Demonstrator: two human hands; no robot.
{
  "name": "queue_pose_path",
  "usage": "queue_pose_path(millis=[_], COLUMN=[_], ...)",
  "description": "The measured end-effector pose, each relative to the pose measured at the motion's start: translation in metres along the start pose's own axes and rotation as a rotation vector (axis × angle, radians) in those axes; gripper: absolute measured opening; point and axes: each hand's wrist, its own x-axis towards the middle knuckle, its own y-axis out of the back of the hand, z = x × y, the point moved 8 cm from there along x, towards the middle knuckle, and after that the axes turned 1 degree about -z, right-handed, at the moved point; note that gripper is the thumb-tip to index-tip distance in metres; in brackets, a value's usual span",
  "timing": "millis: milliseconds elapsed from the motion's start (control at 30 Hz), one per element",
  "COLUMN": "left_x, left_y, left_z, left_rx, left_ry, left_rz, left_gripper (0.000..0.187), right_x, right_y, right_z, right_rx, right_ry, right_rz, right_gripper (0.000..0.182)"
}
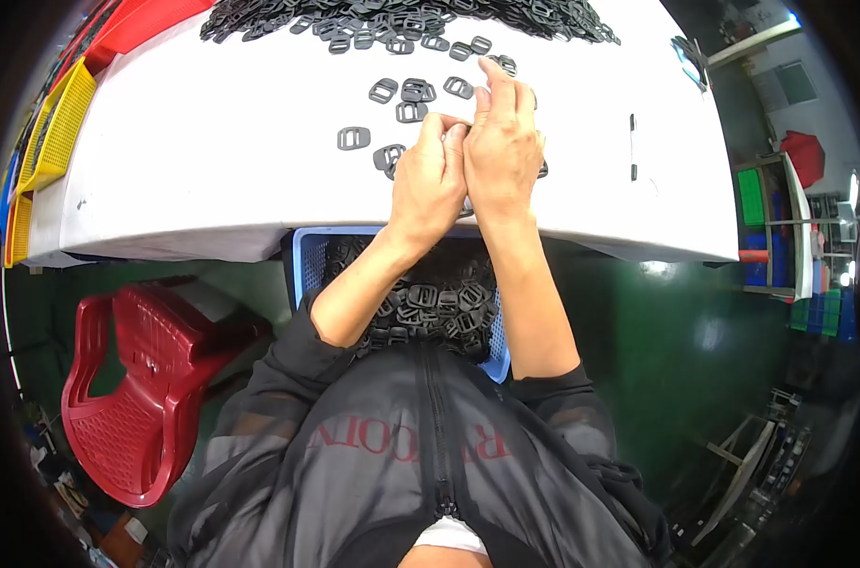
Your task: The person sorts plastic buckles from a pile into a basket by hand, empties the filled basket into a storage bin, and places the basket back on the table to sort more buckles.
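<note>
My left hand [427,186] is closed over the white table [203,161], its thumb pressed against curled fingers. Touching it on the right is my right hand [504,156], with the index finger pointing away from me and the other fingers curled. Whatever lies between the two hands is hidden by them. Around them lie loose black plastic strap buckles, among them a single buckle [353,138] to the left and another buckle [459,87] just beyond my fingers. Parts of other buckles show beside and under both hands.
A large pile of black buckles [401,14] covers the far side of the table. Below the near edge, a blue basket [309,260] holds many more. A pen [633,147] lies at right. Yellow baskets [61,123] line the left, above a red plastic chair [146,379].
</note>
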Motion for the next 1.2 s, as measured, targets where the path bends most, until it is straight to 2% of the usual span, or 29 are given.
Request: queue_pose_path(millis=[133, 167, 233, 300, 367, 467, 600, 700, 733, 800, 900, 933, 1000, 1033, 1133, 1200], left_x=[-0.015, -0.023, -0.009, 0.009, 0.016, 0.013, 0.020, 0.028, 0.027, 0.023, 0.031, 0.034, 0.038, 0.038, 0.029, 0.013], left_y=[-0.014, -0.020, -0.011, -0.005, -0.012, -0.026, -0.005, 0.016, 0.013, 0.006, 0.005, 0.005, 0.007, 0.010, 0.014, 0.015], left_z=[0.006, 0.013, 0.004, -0.009, -0.013, -0.017, -0.003, -0.006, -0.004, -0.006, -0.015, -0.019, -0.025, -0.022, -0.008, 0.010], left_rx=[-0.057, -0.188, -0.120, 0.216, 0.528, 0.622, 0.636, 0.777, 0.808, 0.864, 0.784, 0.750, 0.682, 0.703, 0.745, 0.739], left_ry=[-0.045, -0.005, 0.027, 0.003, -0.157, -0.296, -0.391, -0.362, -0.413, -0.514, -0.482, -0.409, -0.259, -0.309, -0.452, -0.550], left_rz=[-0.200, -0.257, -0.174, -0.186, -0.183, -0.235, 0.006, 0.053, 0.039, 0.011, -0.027, -0.067, -0.136, -0.090, 0.005, 0.019], left_gripper=[0.019, 0.019, 0.023, 0.022, 0.020, 0.017, 0.018, 0.021, 0.020, 0.019, 0.017, 0.016, 0.016, 0.015, 0.016, 0.020], right_x=[0.027, 0.033, 0.040, 0.028, 0.006, -0.028, -0.031, -0.021, -0.019, -0.004, 0.008, 0.009, 0.009, 0.009, 0.014, 0.014], right_y=[0.010, 0.012, 0.017, 0.024, 0.030, 0.032, 0.038, 0.033, 0.027, 0.023, 0.003, -0.002, -0.012, -0.016, -0.010, 0.008], right_z=[0.032, 0.042, 0.059, 0.072, 0.085, 0.105, 0.105, 0.123, 0.123, 0.112, 0.090, 0.084, 0.086, 0.085, 0.108, 0.103], right_rx=[-0.062, -0.068, -0.079, -0.030, -0.022, -0.112, -0.148, 0.147, 0.094, -0.040, -0.080, -0.066, -0.126, -0.153, 0.041, -0.090], right_ry=[-0.161, -0.163, -0.163, -0.226, -0.268, -0.188, -0.082, -0.303, -0.398, -0.174, 0.067, 0.131, 0.163, 0.183, -0.090, -0.002], right_rz=[-0.018, -0.009, 0.001, -0.106, -0.211, -0.268, -0.197, -0.318, -0.473, -0.333, -0.236, -0.224, -0.228, -0.233, -0.281, -0.243], right_gripper=[0.030, 0.029, 0.028, 0.024, 0.021, 0.019, 0.019, 0.018, 0.019, 0.018, 0.017, 0.016, 0.015, 0.015, 0.018, 0.016])
